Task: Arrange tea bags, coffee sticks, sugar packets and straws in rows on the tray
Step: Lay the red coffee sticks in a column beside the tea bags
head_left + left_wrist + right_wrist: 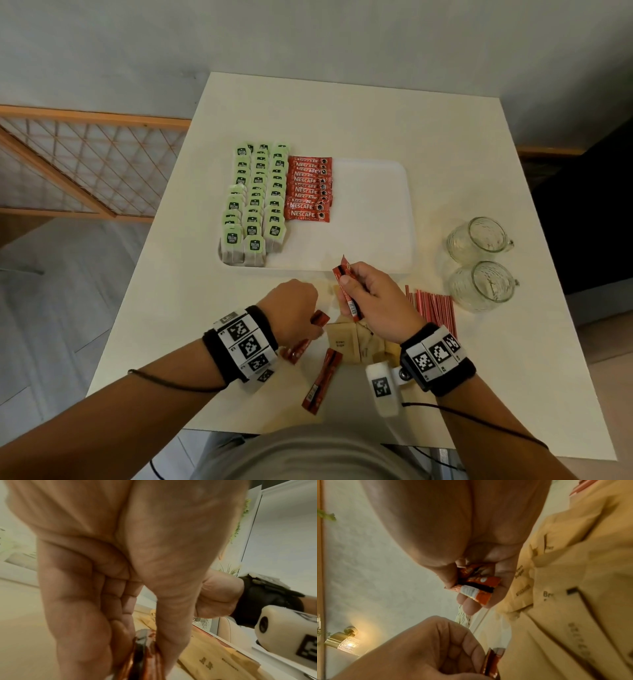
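Pinched between thumb and curled fingers, a small bundle of red foil coffee sticks (347, 291) is held by the right hand (373, 301) just off the near edge of the white rectangular plastic tray (373, 212). The right wrist view shows at least two sticks in this grip; the exact count cannot be told. Their long axis runs near-to-far, tilted slightly left, upper ends pointing toward the tray.

The left hand (294, 308) is closed on another red coffee stick (317, 320) low over the white table (513, 192), thumb against fingertips — the left wrist view is blurred here, so one stick or two is uncertain. Two loose red sticks (322, 383) lie on the table nearer the body.

On the tray, green-tagged tea bags (255, 202) fill three columns at the left; beside them a single column of red coffee sticks (310, 188) lies with long axes left-to-right. Free tray surface is to the right of that column, ahead of and slightly left of the right hand — the nearer hand. Held sticks would likely need turning crosswise before placement.

Tan paper sugar packets (352, 342) lie under the hands; red-striped straws (433, 308) sit to the right, near two clear glass mugs (483, 263)
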Available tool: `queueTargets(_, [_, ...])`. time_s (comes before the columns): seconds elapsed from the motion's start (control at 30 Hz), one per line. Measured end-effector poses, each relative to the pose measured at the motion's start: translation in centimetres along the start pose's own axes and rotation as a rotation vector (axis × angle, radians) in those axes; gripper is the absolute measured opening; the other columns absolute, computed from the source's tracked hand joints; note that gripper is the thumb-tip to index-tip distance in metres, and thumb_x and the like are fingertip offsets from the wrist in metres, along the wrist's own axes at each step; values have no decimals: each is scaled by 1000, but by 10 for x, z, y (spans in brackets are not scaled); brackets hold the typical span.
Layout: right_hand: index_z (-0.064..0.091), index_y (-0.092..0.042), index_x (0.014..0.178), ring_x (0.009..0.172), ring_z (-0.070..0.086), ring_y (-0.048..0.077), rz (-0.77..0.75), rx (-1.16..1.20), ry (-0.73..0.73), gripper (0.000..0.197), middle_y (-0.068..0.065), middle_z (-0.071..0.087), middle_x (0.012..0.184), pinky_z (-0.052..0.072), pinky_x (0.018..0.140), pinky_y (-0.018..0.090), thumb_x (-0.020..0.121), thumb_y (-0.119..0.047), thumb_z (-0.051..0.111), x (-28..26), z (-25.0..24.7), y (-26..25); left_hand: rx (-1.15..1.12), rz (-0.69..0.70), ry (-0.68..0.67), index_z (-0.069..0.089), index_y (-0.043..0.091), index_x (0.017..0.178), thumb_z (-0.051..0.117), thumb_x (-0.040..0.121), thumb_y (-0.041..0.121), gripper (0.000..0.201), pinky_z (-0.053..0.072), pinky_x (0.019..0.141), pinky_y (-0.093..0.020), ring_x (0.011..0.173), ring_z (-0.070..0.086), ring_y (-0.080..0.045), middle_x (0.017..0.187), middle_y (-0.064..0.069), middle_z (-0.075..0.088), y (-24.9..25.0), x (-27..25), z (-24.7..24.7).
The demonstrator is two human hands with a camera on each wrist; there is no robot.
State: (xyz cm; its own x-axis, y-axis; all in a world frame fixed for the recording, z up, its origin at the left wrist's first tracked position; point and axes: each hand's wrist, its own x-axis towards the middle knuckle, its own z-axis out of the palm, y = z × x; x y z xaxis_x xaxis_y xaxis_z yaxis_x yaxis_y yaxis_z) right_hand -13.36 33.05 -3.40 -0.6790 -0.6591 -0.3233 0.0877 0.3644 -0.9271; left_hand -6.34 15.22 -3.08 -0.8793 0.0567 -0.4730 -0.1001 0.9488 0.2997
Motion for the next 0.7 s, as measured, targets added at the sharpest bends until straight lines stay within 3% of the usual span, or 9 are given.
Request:
queueTargets(0.07, [59,-18,99,64,65,12,-6,-11,-3,18,-5,66,74,53,65,38,108,-28,47,-1,0,-1,25,0,15,38,17,59,69,84,38,45,31,51,-27,51,38,-11,60,3,41,-2,-1,1])
queueTargets(0.23, [59,-21,98,68,67,15,1,-17,4,16,-4,66,77,55,68,40,107,-29,48,-2,0,-2,3,4,12,58,9,76,58,91,36,32,39,56,-29,64,54,-21,74,-6,61,-5,-3,2])
queueTargets(0.37, [60,-22,100,69,67,16,-1,-22,14,15,-5,66,77,55,66,38,107,-29,48,-3,0,-3,-70,24,19,53,9,74,51,96,33,33,37,56,-32,59,47,-19,69,-5,54,-6,-5,1])
queueTargets(0.53, [57,-17,100,63,60,18,-2,-52,7,18,-2,64,74,52,60,34,108,-27,45,-5,2,-5,-187,66,-87,41,12,91,41,101,18,11,35,64,-34,70,49,-23,83,-6,54,-2,-11,6])
queueTargets(0.6, [54,-17,95,54,49,12,12,-33,21,19,-1,53,66,42,51,29,108,-27,44,-5,3,-5,-189,90,-77,41,12,89,39,102,21,16,34,63,-33,68,49,-23,79,-2,51,2,-13,10])
queueTargets(0.7, [51,-18,87,50,33,9,10,-19,43,26,-8,37,62,28,47,30,107,-33,46,-5,3,-3,-207,82,-37,49,13,81,40,100,46,39,40,62,-34,63,50,-16,75,0,54,9,-14,15])
